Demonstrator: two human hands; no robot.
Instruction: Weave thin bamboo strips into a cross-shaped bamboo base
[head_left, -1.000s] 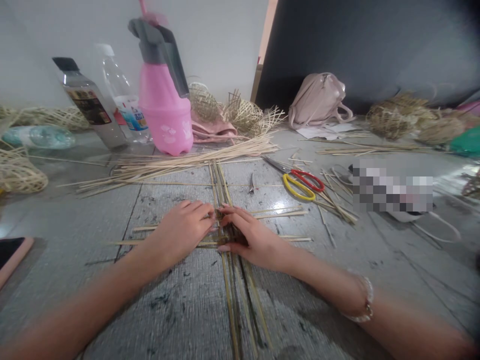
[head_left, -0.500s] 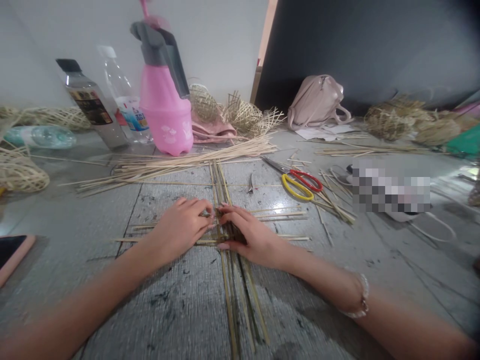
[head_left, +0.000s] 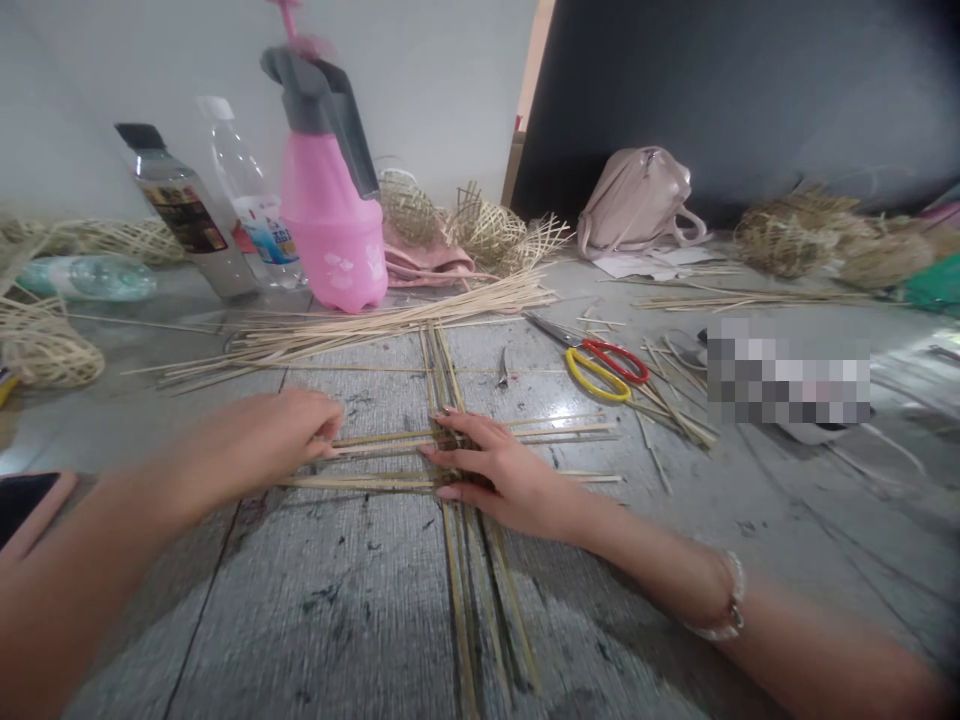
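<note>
Long thin strips (head_left: 459, 580) run front to back on the grey surface, crossed by shorter sideways strips (head_left: 382, 482). Over the crossing lies my right hand (head_left: 502, 470), its fingers spread and pressing on the strips. My left hand (head_left: 300, 430) is at the left ends of the upper sideways strips, fingers pinched together round them; its fingertips are partly hidden and a little blurred. The woven part under my right hand is mostly covered.
Behind the crossing lies a bundle of pale strips (head_left: 360, 325), with a pink spray bottle (head_left: 334, 225) and bottles beyond. Scissors (head_left: 600, 370) and a small metal tool (head_left: 503, 370) rest right of centre. A phone (head_left: 34, 510) is at far left.
My left hand has moved left from the crossing to the ends of the sideways strips. The fingers of my right hand have spread, and it remains on the crossing.
</note>
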